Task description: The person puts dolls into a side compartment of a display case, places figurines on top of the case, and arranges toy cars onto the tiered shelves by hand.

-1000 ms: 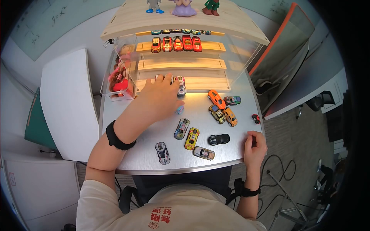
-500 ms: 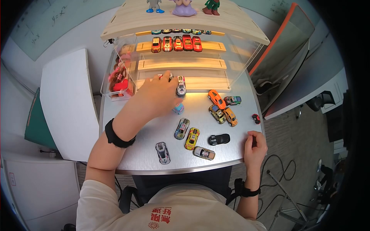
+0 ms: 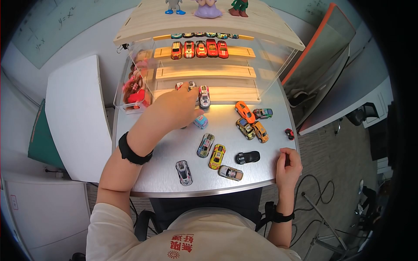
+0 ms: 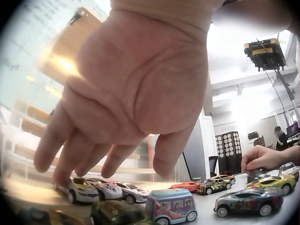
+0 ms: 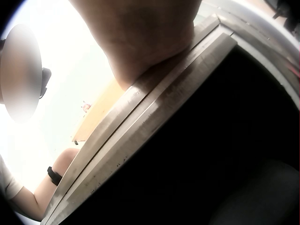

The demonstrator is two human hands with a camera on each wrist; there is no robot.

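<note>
Three mostly white toy cars [image 4: 105,191] line up at the lowest shelf [image 3: 235,94]; in the head view fingers partly cover two. The left hand [image 3: 177,106], upper centre-left, has drawn slightly leftward since a second ago, so the blue bus [image 3: 200,121] below its thumb, mostly covered then, now shows. Its fingers are spread, pinching nothing; whether a fingertip touches a car I cannot tell. The right hand [image 3: 289,167], unmoved at centre right, lies loosely curled on the table edge [image 3: 209,193].

Besides the one bus, nine loose cars [image 3: 217,156] show plainly on the table at centre and lower centre, plus one small red toy [image 3: 289,134] farther right. Five red cars [image 3: 200,49] fill a shelf at upper centre; three figures [image 3: 208,9] stand above.

The left wrist view adds the bus's side windows and a dark car [image 4: 117,213] at the bottom, nearly hidden from the head camera.
</note>
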